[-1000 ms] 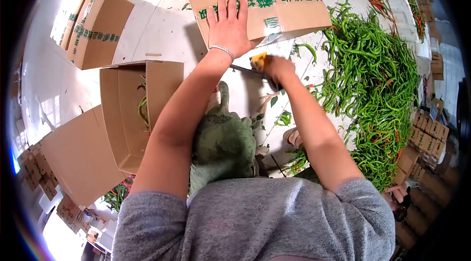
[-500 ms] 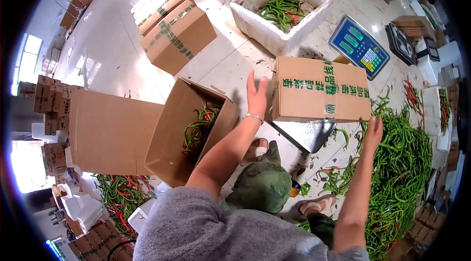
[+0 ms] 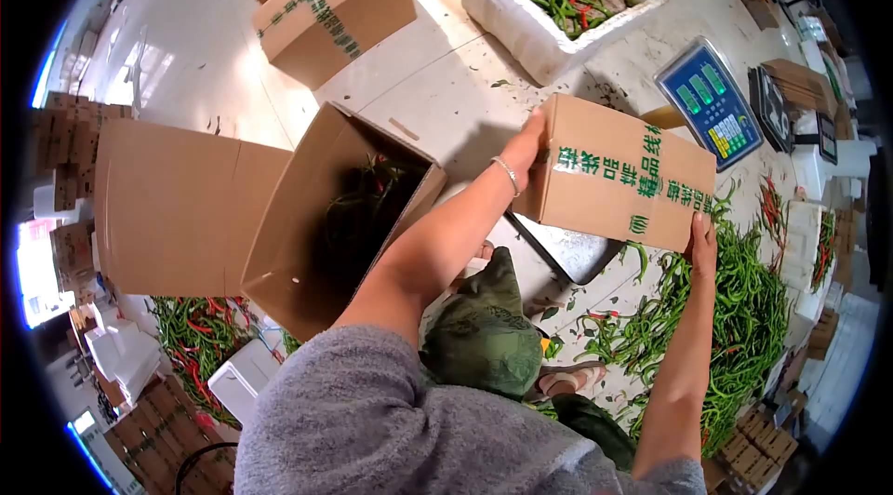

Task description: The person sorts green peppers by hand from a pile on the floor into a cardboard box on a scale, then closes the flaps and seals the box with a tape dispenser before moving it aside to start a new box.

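A closed cardboard box [image 3: 595,188] with green-printed tape is held between my two hands, tilted, over the metal scale platform [image 3: 572,248]. My left hand [image 3: 528,149], with a bracelet at the wrist, presses on the box's left end. At the near right corner my right hand [image 3: 703,248] grips the box, fingers on its side. The scale's blue display panel [image 3: 709,104] stands just beyond the box. Left of my left forearm is an open cardboard box [image 3: 288,225] with green and red chili peppers [image 3: 372,193] in its shadowed inside.
A white foam box [image 3: 521,34] with some peppers stands ahead. Taped cardboard boxes [image 3: 339,11] sit at the upper left. A large heap of green chili peppers [image 3: 735,318] lies to my right, more red and green peppers [image 3: 195,337] at lower left. Loose leaves litter the floor.
My left hand has moved from beside the closed box onto its left end. The box has turned clockwise between my hands, and the view has shifted.
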Motion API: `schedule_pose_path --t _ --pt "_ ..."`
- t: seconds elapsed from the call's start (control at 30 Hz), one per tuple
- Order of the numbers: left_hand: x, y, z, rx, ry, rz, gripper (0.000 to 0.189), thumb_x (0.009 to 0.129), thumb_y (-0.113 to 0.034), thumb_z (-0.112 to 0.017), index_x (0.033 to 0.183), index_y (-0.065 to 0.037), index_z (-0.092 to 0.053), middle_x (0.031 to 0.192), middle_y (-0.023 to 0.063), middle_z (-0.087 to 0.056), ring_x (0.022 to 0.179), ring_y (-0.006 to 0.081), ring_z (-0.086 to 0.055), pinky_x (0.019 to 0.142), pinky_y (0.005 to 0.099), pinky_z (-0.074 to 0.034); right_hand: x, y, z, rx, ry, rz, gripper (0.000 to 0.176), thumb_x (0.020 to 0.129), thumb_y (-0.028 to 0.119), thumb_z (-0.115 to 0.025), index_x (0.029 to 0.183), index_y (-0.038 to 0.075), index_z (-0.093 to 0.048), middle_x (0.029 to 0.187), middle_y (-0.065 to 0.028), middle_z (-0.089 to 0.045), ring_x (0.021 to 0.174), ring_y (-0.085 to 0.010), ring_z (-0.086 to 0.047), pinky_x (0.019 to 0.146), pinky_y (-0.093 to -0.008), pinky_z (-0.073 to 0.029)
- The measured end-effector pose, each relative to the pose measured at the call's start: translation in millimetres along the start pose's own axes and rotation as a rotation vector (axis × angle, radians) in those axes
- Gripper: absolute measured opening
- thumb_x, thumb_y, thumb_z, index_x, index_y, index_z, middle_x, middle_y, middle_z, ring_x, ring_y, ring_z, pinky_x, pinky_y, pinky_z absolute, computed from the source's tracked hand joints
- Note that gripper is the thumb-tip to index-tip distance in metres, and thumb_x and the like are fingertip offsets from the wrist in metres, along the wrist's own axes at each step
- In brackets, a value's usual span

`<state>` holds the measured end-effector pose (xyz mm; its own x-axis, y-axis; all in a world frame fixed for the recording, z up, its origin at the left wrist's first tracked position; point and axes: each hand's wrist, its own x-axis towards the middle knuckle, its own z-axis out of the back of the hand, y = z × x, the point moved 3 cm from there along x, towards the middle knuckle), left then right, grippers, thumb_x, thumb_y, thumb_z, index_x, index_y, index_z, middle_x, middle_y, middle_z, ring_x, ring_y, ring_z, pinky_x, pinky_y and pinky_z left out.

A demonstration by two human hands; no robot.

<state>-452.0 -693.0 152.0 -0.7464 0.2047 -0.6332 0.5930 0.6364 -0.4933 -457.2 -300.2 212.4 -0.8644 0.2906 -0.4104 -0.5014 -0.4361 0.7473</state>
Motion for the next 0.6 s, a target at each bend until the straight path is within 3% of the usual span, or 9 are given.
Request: schedule_pose_path --t 0.03,0.1,0.17,0.2,0.3,0.33,0.5,0.57,0.6 --pt "-9.3 -8.8 -8.9 -0.012 0.063 -0.028 0.076 0.085 -0.067 -0.034 0.131 -0.007 -0.042 0.132 0.0096 -0.043 0.118 0.0218 -0.042 0.099 0.0367 -0.036 4.2 -8.5 2.5 -0.012 -0.004 -0.012 0.061 0.08 0.052 -0.061 0.122 0.009 -0.053 0.111 -0.0081 -0.058 0.1 -0.0177 -0.055 0.081 -0.03 -0.044" --pt "-13.5 -8.2 -6.2 0.126 0.04 -0.241 0.074 0.085 -0.055 -0.051 0.137 -0.007 -0.031 0.133 0.01 -0.041 0.121 0.021 -0.039 0.101 0.0374 -0.033 -6.5 -14.4 0.0 0.057 0.015 0.01 0.06 0.078 0.055 -0.062 0.117 0.01 -0.055 0.097 -0.0035 -0.062 0.08 -0.0142 -0.058 0.064 -0.0278 -0.045" --pt "-6.7 -1.7 0.3 0.34 -0.02 -0.489 0.075 0.084 -0.043 -0.061 0.139 -0.007 -0.025 0.133 0.0098 -0.041 0.121 0.0204 -0.038 0.102 0.0377 -0.032 -35.0 -25.2 -5.4 0.132 0.064 -0.15 0.056 0.079 0.051 -0.063 0.118 0.011 -0.054 0.098 -0.0027 -0.062 0.084 -0.0171 -0.059 0.064 -0.0332 -0.048" --pt "-24.0 -23.4 -6.1 0.314 0.064 -0.45 0.08 0.077 -0.022 -0.071 0.138 -0.007 -0.022 0.126 0.0107 -0.046 0.115 0.0203 -0.045 0.097 0.0378 -0.038 -61.4 -13.5 -20.2 0.312 0.07 -0.153 0.044 0.081 0.042 -0.063 0.113 0.012 -0.055 0.101 -0.0015 -0.061 0.09 -0.0158 -0.058 0.073 -0.0397 -0.05" --pt "-11.2 -51.9 -0.9 0.404 0.152 -0.314 0.077 0.073 -0.012 -0.073 0.135 -0.006 -0.027 0.117 0.0105 -0.052 0.104 0.0206 -0.053 0.089 0.0359 -0.045 -95.1 -2.2 -48.4 0.55 0.091 -0.117 0.041 0.083 0.03 -0.064 0.116 0.01 -0.052 0.102 -0.002 -0.06 0.091 -0.0173 -0.058 0.073 -0.0421 -0.054" --pt "-9.1 -64.8 0.2 0.37 0.169 -0.319 0.073 0.072 -0.004 -0.071 0.132 -0.005 -0.03 0.11 0.0102 -0.055 0.095 0.0194 -0.057 0.081 0.0345 -0.05 -99.9 1.6 -54.5 0.537 0.122 -0.1 0.041 0.083 0.029 -0.064 0.116 0.008 -0.051 0.102 -0.0033 -0.06 0.09 -0.018 -0.059 0.073 -0.0417 -0.055" --pt "13.2 -128.7 39.7 0.661 0.199 -0.157 0.063 0.074 0.0 -0.066 0.129 -0.004 -0.035 0.108 0.0114 -0.056 0.092 0.0176 -0.059 0.076 0.0337 -0.053 -119.2 41.4 -102.5 0.494 0.13 -0.02 0.046 0.08 0.027 -0.067 0.115 0.0 -0.053 0.102 -0.0082 -0.059 0.087 -0.0197 -0.06 0.068 -0.0338 -0.057" --pt "13.7 -152.9 64.4 0.619 0.178 -0.241 0.028 0.068 -0.003 -0.067 0.095 0.0 -0.064 0.08 0.0091 -0.065 0.072 0.0161 -0.063 0.062 0.029 -0.052 -120.1 49.1 -131.9 0.471 0.18 -0.014 0.045 0.081 0.027 -0.066 0.114 -0.001 -0.052 0.105 -0.0104 -0.057 0.092 -0.0225 -0.059 0.072 -0.0372 -0.057" --pt "4.2 -169.9 75.3 0.633 0.112 -0.208 0.032 0.071 -0.002 -0.065 0.102 -0.001 -0.057 0.088 0.0096 -0.063 0.076 0.0169 -0.063 0.064 0.0306 -0.054 -121.0 57.7 -150.0 0.497 0.194 -0.009 0.047 0.081 0.025 -0.066 0.115 -0.003 -0.051 0.106 -0.0117 -0.057 0.093 -0.0236 -0.058 0.074 -0.0377 -0.056"
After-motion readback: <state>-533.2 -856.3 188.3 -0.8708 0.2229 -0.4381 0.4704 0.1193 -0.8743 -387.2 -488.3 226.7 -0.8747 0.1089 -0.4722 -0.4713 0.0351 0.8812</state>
